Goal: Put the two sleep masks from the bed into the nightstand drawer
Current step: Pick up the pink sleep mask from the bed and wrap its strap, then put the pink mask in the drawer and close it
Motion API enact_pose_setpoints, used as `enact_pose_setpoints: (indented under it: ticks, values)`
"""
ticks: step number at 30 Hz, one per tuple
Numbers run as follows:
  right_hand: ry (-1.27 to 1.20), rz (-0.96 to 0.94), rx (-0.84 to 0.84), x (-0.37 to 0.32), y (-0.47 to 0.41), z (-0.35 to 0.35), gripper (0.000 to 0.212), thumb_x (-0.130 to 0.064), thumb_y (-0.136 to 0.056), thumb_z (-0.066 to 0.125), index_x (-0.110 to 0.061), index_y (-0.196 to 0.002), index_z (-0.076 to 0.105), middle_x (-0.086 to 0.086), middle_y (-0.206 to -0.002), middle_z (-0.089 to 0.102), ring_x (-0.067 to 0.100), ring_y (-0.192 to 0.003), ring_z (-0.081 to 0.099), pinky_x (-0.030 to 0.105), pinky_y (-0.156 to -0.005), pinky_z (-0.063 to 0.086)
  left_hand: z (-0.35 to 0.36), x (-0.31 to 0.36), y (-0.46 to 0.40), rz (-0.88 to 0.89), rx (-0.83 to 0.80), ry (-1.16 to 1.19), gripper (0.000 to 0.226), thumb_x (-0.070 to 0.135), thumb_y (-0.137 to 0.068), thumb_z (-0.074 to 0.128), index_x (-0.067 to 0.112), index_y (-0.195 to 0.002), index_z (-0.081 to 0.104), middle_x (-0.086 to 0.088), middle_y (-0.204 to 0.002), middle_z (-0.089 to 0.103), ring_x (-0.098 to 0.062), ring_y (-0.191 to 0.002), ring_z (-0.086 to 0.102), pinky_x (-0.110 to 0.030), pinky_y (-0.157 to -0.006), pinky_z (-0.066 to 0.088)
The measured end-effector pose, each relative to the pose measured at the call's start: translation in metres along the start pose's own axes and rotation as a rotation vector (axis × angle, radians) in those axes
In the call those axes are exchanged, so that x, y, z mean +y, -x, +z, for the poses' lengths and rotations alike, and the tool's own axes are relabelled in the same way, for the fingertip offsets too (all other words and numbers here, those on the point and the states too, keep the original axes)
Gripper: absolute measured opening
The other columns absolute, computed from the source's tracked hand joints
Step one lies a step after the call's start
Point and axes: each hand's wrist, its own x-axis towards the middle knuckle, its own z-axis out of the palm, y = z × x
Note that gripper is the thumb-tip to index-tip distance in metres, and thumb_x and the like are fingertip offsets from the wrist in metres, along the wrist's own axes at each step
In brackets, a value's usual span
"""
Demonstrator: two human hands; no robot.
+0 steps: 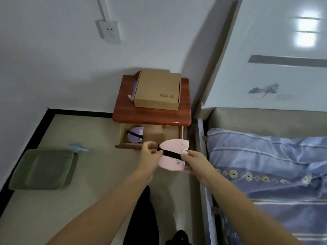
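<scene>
A pink sleep mask [172,147] with a black strap is held folded between both hands, just in front of the open nightstand drawer [155,134]. My left hand [150,156] pinches its left end and the strap. My right hand [192,163] grips its right end. A purple sleep mask [135,135] with a black strap lies inside the drawer at its left side. The drawer belongs to a reddish wooden nightstand [152,115].
A cardboard box [157,90] sits on the nightstand top. The bed with blue striped bedding [265,156] runs along the right. A green tray [42,168] and a small blue object [77,148] lie on the floor at left. My dark trouser leg shows below.
</scene>
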Motion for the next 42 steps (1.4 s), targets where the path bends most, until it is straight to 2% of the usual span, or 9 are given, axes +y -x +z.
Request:
enact_pose_setpoints:
  ticks: [3,8,11,15,23,30,35,39,42]
  values:
    - [0.165,0.071,0.054,0.01,-0.049,0.009,0.01,-0.017,-0.089,0.057,-0.014,-0.083,0.064,0.006,-0.077,0.062,0.012,-0.061,0.053,0.019,-0.048,0.04,-0.012,-0.02,-0.054,-0.148,-0.041,-0.014,0.036,-0.003,-0.087,0.054,0.007,-0.121,0.051,-0.015,-0.107,0.058,-0.027,-0.096,0.056,-0.038,-0.076,0.047]
    - [0.324,0.124,0.193,0.013,-0.147,0.036,0.016,-0.026,-0.087,0.062,-0.023,-0.071,0.061,-0.001,-0.07,0.062,0.012,-0.062,0.054,0.021,-0.052,0.041,-0.03,-0.033,-0.156,-0.27,-0.127,-0.284,0.013,0.001,-0.085,0.058,0.009,-0.075,0.062,-0.011,-0.073,0.057,-0.017,-0.056,0.047,-0.022,-0.045,0.038]
    - [0.37,0.156,0.21,0.026,-0.212,0.05,0.018,-0.03,-0.089,0.059,-0.015,-0.082,0.066,-0.001,-0.07,0.063,0.015,-0.069,0.059,0.023,-0.057,0.045,-0.032,-0.051,-0.218,-0.233,-0.121,-0.468,0.008,0.007,-0.082,0.061,0.002,-0.086,0.065,-0.019,-0.085,0.064,-0.03,-0.07,0.06,-0.037,-0.066,0.055]
    - [0.427,0.185,0.246,0.053,-0.295,0.058,0.015,-0.022,-0.092,0.055,-0.011,-0.099,0.062,0.008,-0.085,0.067,0.023,-0.08,0.063,0.037,-0.075,0.055,-0.018,-0.085,-0.3,-0.198,-0.068,-0.586,0.023,0.011,-0.086,0.058,0.01,-0.064,0.053,-0.021,-0.079,0.062,-0.04,-0.088,0.067,-0.048,-0.08,0.056]
    - [0.554,0.204,0.331,0.096,-0.396,0.059,0.008,-0.013,-0.092,0.049,-0.017,-0.09,0.055,0.003,-0.081,0.059,0.016,-0.065,0.056,0.024,-0.05,0.041,0.017,-0.144,-0.381,-0.133,0.027,-0.672,0.025,0.016,-0.092,0.051,0.004,-0.112,0.06,-0.019,-0.112,0.066,-0.036,-0.099,0.061,-0.028,-0.069,0.037]
    - [0.458,0.222,0.342,0.085,-0.372,0.05,0.021,-0.022,-0.092,0.05,-0.006,-0.101,0.06,0.014,-0.092,0.067,0.027,-0.081,0.064,0.038,-0.073,0.055,0.008,-0.134,-0.355,-0.068,0.026,-0.626,0.019,0.008,-0.092,0.045,0.001,-0.106,0.056,-0.023,-0.106,0.063,-0.037,-0.101,0.058,-0.03,-0.074,0.044]
    - [-0.083,0.394,0.119,0.07,-0.292,0.048,0.02,-0.015,-0.096,0.045,-0.009,-0.09,0.063,0.007,-0.081,0.07,0.012,-0.063,0.069,0.021,-0.05,0.054,-0.033,-0.12,-0.292,-0.53,0.006,-0.093,0.025,0.011,-0.096,0.042,0.007,-0.078,0.059,-0.003,-0.055,0.067,-0.013,-0.049,0.064,-0.021,-0.047,0.051]
    - [-0.486,0.632,-0.001,0.092,-0.262,0.056,0.029,-0.012,-0.098,0.04,0.001,-0.124,0.046,0.024,-0.122,0.059,0.033,-0.112,0.06,0.04,-0.092,0.052,-0.072,-0.132,-0.27,-0.812,0.102,0.423,0.016,0.007,-0.095,0.039,0.0,-0.106,0.047,-0.027,-0.12,0.055,-0.037,-0.117,0.055,-0.043,-0.098,0.046]
    - [-0.87,0.582,0.124,0.092,-0.264,0.056,0.034,-0.007,-0.097,0.036,-0.002,-0.13,0.042,0.023,-0.139,0.046,0.036,-0.128,0.045,0.048,-0.11,0.035,-0.085,-0.127,-0.276,-0.747,0.227,0.859,0.031,-0.002,-0.089,0.033,0.002,-0.116,0.048,-0.022,-0.141,0.04,-0.038,-0.129,0.041,-0.052,-0.106,0.035]
